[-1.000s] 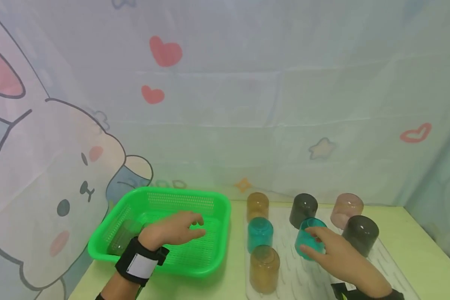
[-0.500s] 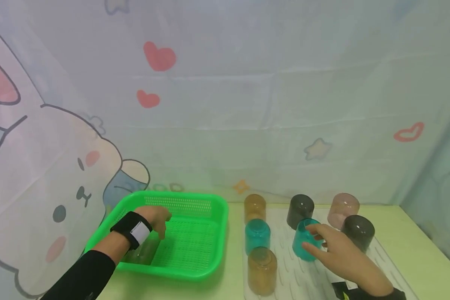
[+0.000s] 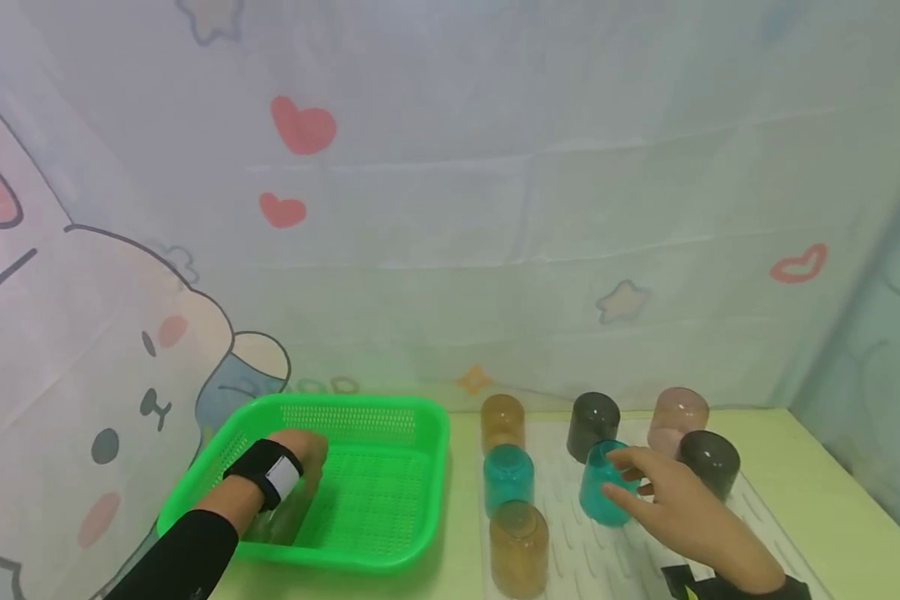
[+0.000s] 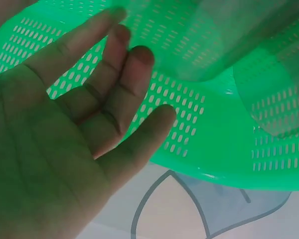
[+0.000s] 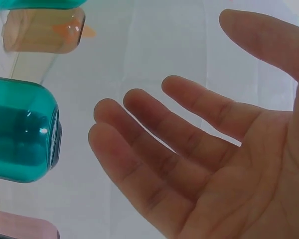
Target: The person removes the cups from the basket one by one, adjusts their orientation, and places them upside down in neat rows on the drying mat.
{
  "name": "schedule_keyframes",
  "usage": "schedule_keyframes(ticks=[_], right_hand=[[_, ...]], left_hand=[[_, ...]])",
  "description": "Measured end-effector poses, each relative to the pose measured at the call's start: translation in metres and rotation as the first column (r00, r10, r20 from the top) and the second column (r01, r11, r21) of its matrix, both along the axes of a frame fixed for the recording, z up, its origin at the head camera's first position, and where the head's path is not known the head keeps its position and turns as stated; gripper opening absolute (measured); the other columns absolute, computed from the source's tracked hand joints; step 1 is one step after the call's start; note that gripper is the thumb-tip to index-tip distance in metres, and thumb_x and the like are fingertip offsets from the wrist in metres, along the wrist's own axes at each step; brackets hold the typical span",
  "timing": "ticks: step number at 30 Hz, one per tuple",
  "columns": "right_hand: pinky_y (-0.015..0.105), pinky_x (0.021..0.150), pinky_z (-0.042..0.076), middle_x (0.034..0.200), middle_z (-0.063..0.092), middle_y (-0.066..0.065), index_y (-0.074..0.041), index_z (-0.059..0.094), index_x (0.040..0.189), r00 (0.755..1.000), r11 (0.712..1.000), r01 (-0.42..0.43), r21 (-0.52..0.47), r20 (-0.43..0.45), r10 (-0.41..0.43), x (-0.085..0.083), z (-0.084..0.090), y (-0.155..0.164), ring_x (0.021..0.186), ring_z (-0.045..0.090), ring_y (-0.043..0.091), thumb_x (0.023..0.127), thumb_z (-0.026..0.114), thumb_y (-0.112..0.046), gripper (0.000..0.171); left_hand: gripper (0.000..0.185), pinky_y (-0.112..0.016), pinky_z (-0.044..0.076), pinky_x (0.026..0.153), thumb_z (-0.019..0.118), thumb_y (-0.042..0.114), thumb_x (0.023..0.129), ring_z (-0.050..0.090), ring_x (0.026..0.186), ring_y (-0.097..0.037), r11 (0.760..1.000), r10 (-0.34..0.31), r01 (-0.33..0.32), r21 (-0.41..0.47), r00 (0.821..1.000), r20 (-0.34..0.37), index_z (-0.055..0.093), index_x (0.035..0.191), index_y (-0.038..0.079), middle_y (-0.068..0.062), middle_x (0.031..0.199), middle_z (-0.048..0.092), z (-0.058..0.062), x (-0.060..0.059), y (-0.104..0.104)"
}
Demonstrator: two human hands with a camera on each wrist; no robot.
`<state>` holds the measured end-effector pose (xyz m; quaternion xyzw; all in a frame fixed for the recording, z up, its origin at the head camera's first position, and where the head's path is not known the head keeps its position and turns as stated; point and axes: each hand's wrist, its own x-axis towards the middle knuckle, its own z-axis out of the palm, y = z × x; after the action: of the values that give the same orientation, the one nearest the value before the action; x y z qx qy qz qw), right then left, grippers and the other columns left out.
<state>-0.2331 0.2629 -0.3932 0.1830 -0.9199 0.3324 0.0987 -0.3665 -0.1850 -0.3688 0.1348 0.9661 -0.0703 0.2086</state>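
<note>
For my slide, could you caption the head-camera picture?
Left hand reaches into a green basket; open right hand is at a teal cup among upturned cups on a ridged mat.

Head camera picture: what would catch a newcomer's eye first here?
Probably the bright green basket at lower left, where the left hand reaches in beside a clear cup. Next, the coloured cups standing upside down on the white mat to its right, where the right hand, fingers spread, is at a teal cup.
</note>
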Motion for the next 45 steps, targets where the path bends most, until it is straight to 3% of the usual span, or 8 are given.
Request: schedule_keyframes(ticks=[6, 12, 15, 22, 29, 39, 42, 45], right_hand=[[0.028, 0.073, 0.053, 0.114, 0.061, 0.011, -0.002, 0.058, 0.117, 1.000, 1.000, -0.004, -0.021, -0.002, 0.004, -0.002, 0.001, -0.003, 0.092, 0.063, 0.024, 0.093, 0.061, -0.028, 0.035], [0.025, 0.071, 0.053, 0.107, 0.063, 0.004, -0.005, 0.061, 0.111, 0.998, 0.999, 0.019, -0.038, -0.063, -0.022, -0.002, 0.004, -0.002, 0.089, 0.063, 0.020, 0.093, 0.062, -0.023, 0.025], [0.024, 0.070, 0.053, 0.105, 0.063, 0.002, -0.005, 0.062, 0.110, 0.997, 0.998, 0.045, -0.035, -0.063, -0.047, -0.001, 0.002, -0.003, 0.089, 0.063, 0.018, 0.093, 0.062, -0.024, 0.025], [0.024, 0.069, 0.053, 0.105, 0.063, 0.002, -0.005, 0.061, 0.110, 0.995, 0.997, 0.059, -0.052, -0.075, -0.062, 0.002, 0.000, -0.004, 0.089, 0.063, 0.016, 0.094, 0.061, -0.025, 0.026], [0.025, 0.069, 0.053, 0.106, 0.063, 0.003, -0.004, 0.060, 0.114, 0.993, 0.997, 0.057, -0.055, -0.099, -0.062, 0.000, 0.001, -0.003, 0.088, 0.062, 0.015, 0.093, 0.062, -0.021, 0.027], [0.027, 0.069, 0.053, 0.107, 0.060, 0.004, -0.003, 0.054, 0.123, 0.981, 0.994, 0.020, -0.110, -0.191, -0.041, -0.001, -0.001, -0.010, 0.091, 0.061, 0.019, 0.090, 0.065, -0.012, 0.036], [0.027, 0.071, 0.054, 0.112, 0.058, 0.006, -0.003, 0.052, 0.125, 0.982, 0.991, 0.016, -0.133, -0.185, -0.040, -0.001, -0.002, -0.014, 0.095, 0.059, 0.022, 0.090, 0.066, -0.013, 0.040], [0.028, 0.073, 0.054, 0.113, 0.057, 0.006, -0.004, 0.051, 0.126, 0.983, 0.988, 0.008, -0.151, -0.180, -0.035, 0.000, -0.003, -0.020, 0.096, 0.058, 0.018, 0.089, 0.067, -0.014, 0.041]], left_hand=[[0.014, -0.034, 0.045, 0.064, 0.074, 0.000, 0.076, 0.053, 0.074, -0.021, 1.000, -0.015, 0.015, -0.015, 1.000, -0.026, 0.063, 0.081, 0.007, -0.004, 0.082, 0.060, -0.001, 0.003, -0.005], [0.035, -0.029, 0.024, 0.051, 0.066, -0.007, 0.078, 0.027, 0.053, -0.013, 0.999, -0.030, 0.029, -0.024, 0.997, -0.066, 0.044, 0.058, 0.013, 0.003, 0.058, 0.035, -0.001, 0.005, -0.006], [0.030, -0.029, 0.027, 0.050, 0.066, -0.008, 0.077, 0.032, 0.055, -0.014, 0.999, -0.031, 0.031, -0.012, 0.998, -0.058, 0.051, 0.060, 0.011, 0.001, 0.061, 0.044, -0.004, 0.009, -0.010], [0.037, -0.028, 0.018, 0.049, 0.050, -0.014, 0.076, 0.017, 0.049, -0.012, 0.975, -0.019, 0.036, 0.219, 0.997, -0.079, 0.034, 0.058, 0.015, 0.003, 0.053, 0.025, -0.006, 0.008, -0.020], [0.011, -0.029, 0.034, 0.056, 0.054, -0.003, 0.085, 0.037, 0.059, -0.013, 0.850, -0.080, 0.242, 0.468, 0.937, -0.339, 0.053, 0.083, 0.008, 0.001, 0.070, 0.045, 0.012, 0.026, -0.009], [0.015, -0.029, 0.048, 0.064, 0.069, 0.003, 0.084, 0.060, 0.073, -0.011, 0.635, 0.133, 0.407, 0.656, 0.779, -0.612, 0.062, 0.093, 0.012, 0.006, 0.081, 0.061, 0.009, 0.068, 0.053], [0.017, -0.030, 0.050, 0.067, 0.071, 0.004, 0.084, 0.060, 0.076, -0.010, 0.547, 0.178, 0.445, 0.709, 0.766, -0.618, 0.062, 0.094, 0.014, 0.007, 0.083, 0.062, 0.006, 0.079, 0.073], [0.017, -0.030, 0.050, 0.070, 0.071, 0.006, 0.085, 0.060, 0.079, -0.007, 0.435, 0.207, 0.461, 0.773, 0.785, -0.584, 0.061, 0.095, 0.016, 0.010, 0.086, 0.061, 0.002, 0.088, 0.090]])
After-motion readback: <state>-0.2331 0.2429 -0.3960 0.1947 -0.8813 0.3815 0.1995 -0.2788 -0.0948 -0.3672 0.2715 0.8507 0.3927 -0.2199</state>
